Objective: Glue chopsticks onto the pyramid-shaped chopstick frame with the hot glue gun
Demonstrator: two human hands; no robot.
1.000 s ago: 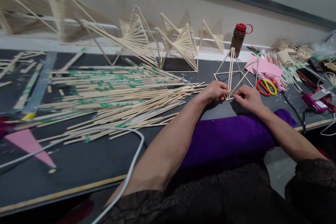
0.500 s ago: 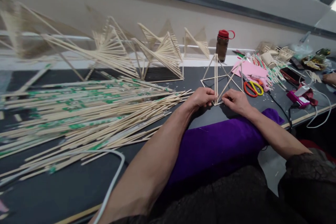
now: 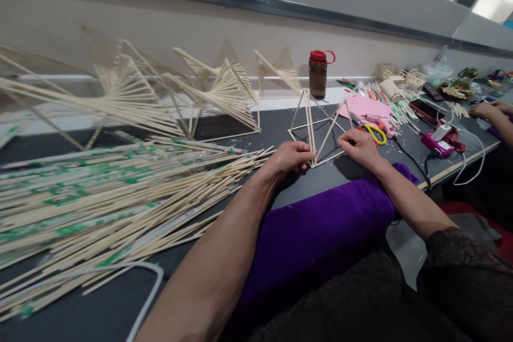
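My left hand (image 3: 292,158) pinches the near lower corner of a small frame of thin wooden sticks (image 3: 310,124), which stands on the dark table in front of me. Two uprights rise close together from that corner, and slanted sticks spread to both sides. To the right of this corner is my right hand (image 3: 360,147), its thumb and fingers pressed together; whether something small is between them cannot be made out. Scissors with a yellow handle (image 3: 380,134) lie partly hidden behind my right hand. Under my forearms lies a purple cloth bundle (image 3: 320,230).
Loose wooden sticks (image 3: 176,200), some in green-printed wrappers, cover the table's left side. Finished-looking twisted stick models (image 3: 224,91) stand along the wall beside a red-capped bottle (image 3: 318,77). At right are pink paper (image 3: 366,108), a phone (image 3: 427,111), cables and another person's hand (image 3: 484,110).
My right hand has moved away from the frame's near corner to the right. My left hand stays on the corner. The view has turned right, showing more of the other person's hands.
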